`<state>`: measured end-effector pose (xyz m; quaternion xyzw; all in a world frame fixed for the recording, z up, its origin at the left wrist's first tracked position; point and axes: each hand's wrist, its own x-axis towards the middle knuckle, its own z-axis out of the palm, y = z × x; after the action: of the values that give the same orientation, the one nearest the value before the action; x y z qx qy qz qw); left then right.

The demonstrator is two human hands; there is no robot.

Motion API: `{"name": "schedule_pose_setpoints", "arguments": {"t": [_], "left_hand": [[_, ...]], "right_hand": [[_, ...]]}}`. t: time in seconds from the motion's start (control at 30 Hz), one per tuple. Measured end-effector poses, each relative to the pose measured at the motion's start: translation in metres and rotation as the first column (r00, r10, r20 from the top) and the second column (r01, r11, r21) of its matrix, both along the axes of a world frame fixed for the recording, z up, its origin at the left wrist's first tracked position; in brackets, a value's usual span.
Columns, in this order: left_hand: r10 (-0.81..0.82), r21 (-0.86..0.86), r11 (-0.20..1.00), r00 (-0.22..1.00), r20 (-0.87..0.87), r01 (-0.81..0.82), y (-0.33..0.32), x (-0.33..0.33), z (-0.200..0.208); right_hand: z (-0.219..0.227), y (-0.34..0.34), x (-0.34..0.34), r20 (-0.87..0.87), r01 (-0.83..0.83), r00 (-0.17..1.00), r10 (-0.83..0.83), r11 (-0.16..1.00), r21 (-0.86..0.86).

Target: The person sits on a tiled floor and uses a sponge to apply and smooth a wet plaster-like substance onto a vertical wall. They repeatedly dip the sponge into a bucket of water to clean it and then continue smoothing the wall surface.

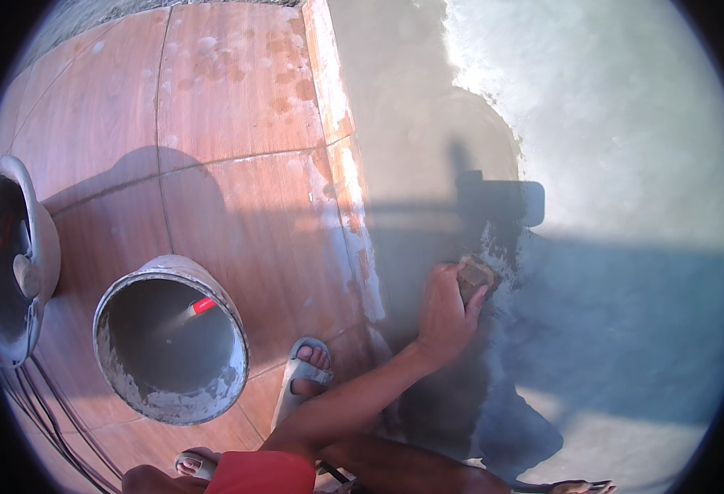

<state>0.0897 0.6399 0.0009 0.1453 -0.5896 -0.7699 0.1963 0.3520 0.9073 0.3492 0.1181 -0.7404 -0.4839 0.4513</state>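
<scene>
My left hand (446,319) reaches in from a red garment (267,473) and grips a small brown, sponge-like block (476,276), thumb on its right side. The block rests against a wet grey cement-coated surface (415,165), near the ragged line where the darker coat meets a paler area (642,123). At the bottom edge, my right hand (580,487) is only partly in view, its fingers stretched out and nothing visible in them. Its forearm (411,461) runs low across the picture.
A bucket (168,416) of grey slurry stands on reddish tiles (238,82), with a red-marked tool (203,305) in it. Left of it is a dark tub (46,247) with a rounded piece (26,276). Black cables (57,420) lie below. Sandaled feet (306,370) stand near the tile edge.
</scene>
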Motion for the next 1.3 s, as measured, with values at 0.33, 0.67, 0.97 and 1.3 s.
{"name": "schedule_pose_setpoints", "arguments": {"t": [0.33, 0.67, 0.97, 1.3], "left_hand": [[0.024, 0.034, 0.999, 0.998, -0.052, -0.022, -0.007, -0.006, 0.022], [0.069, -0.027, 0.997, 0.997, -0.020, -0.070, -0.014, -0.028, 0.007], [0.106, -0.057, 0.992, 0.992, -0.070, -0.110, -0.047, -0.075, 0.036], [0.148, 0.008, 0.989, 0.989, -0.032, -0.147, -0.057, -0.096, 0.023]], "right_hand": [[-0.004, -0.005, -0.001, -0.003, 0.010, 1.000, -0.010, 1.000, -0.022], [-0.001, -0.001, 0.003, -0.001, 0.055, 0.999, -0.055, 0.998, -0.023], [-0.004, -0.008, -0.001, -0.002, 0.023, 1.000, -0.023, 0.998, -0.055], [-0.002, 0.001, 0.010, 0.005, 0.027, 1.000, -0.027, 1.000, -0.003]]}}
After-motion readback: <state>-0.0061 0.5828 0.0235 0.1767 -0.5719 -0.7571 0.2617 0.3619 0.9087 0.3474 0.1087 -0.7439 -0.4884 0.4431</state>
